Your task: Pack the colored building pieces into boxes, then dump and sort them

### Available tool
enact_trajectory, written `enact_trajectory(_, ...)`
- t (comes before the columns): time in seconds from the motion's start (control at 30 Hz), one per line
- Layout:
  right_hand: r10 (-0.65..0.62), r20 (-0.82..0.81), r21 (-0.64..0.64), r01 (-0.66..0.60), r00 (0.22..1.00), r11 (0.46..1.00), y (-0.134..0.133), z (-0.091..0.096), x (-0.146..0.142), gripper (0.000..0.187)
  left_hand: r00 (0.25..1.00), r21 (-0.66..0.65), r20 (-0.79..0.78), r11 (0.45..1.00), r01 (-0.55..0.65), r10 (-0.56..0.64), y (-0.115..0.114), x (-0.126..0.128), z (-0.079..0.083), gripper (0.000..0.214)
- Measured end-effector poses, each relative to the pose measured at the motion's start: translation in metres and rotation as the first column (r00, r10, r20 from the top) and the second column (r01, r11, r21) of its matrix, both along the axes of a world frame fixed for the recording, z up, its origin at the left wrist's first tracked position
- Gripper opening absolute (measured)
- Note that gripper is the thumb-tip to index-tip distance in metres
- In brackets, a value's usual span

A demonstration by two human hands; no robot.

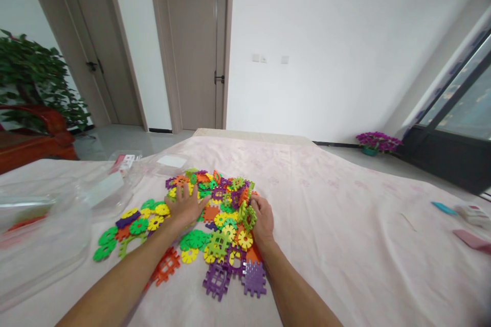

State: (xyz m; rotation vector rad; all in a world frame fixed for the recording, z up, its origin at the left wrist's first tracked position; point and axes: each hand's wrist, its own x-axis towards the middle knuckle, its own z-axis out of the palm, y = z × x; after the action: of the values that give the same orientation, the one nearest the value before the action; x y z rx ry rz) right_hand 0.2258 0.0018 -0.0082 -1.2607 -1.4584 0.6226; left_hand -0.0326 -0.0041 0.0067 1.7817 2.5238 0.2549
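A heap of flat plastic interlocking pieces (pixel 215 199) in green, yellow, orange and purple lies spread on a pale pink sheet (pixel 326 225). My left hand (pixel 186 205) lies flat on the pile's left part, fingers stretched and spread. My right hand (pixel 261 217) rests at the pile's right edge, its fingers curled round a green round piece (pixel 249 216) standing on edge. Purple square grid pieces (pixel 233 278) lie nearest me between my forearms. An orange grid piece (pixel 166 266) sits under my left forearm.
A clear plastic bag (pixel 42 225) lies at the left with a second clear packet (pixel 123 163) behind it. Small items, a blue one (pixel 444 208) and a pink one (pixel 473 239), lie at the right edge. Doors, a plant and a wooden bench stand behind.
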Motion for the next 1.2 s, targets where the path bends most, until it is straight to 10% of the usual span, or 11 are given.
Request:
enact_trajectory(0.17, -0.002, 0.011, 0.009, 0.002, 1.000, 1.000, 0.001, -0.001, 0.001, 0.036, 0.981, -0.049, 0.115, 0.986, 0.160, -0.154, -0.015, 0.052, 0.013, 0.087)
enact_trajectory(0.33, -0.009, 0.022, 0.003, 0.009, 1.000, 1.000, -0.002, 0.003, 0.001, 0.036, 0.807, 0.021, 0.317, 0.855, 0.519, -0.498, -0.040, 0.046, 0.027, 0.072)
enact_trajectory(0.5, -0.034, 0.018, -0.001, 0.034, 0.999, 0.999, -0.003, 0.003, 0.000, 0.036, 0.978, 0.024, -0.027, 0.978, 0.207, -0.206, -0.075, -0.026, 0.026, 0.063)
enact_trajectory(0.67, -0.034, 0.062, 0.004, 0.034, 0.997, 0.999, -0.001, -0.001, -0.002, 0.037, 0.981, -0.128, -0.194, 0.991, -0.048, 0.022, -0.100, -0.078, 0.010, 0.065)
enact_trajectory(0.93, -0.022, 0.058, 0.001, 0.022, 0.998, 1.000, 0.000, -0.002, 0.000, 0.036, 0.976, -0.109, -0.002, 0.970, 0.217, -0.218, -0.088, -0.011, 0.018, 0.063)
enact_trajectory(1.07, -0.018, 0.053, -0.013, 0.018, 0.998, 1.000, 0.000, -0.003, 0.001, 0.037, 0.842, 0.027, 0.242, 0.871, 0.491, -0.482, -0.085, -0.002, 0.031, 0.060)
enact_trajectory(1.2, -0.014, 0.052, -0.023, 0.015, 0.999, 1.000, 0.000, -0.003, 0.001, 0.038, 0.964, 0.181, 0.051, 0.952, 0.247, -0.260, -0.097, -0.032, 0.025, 0.059)
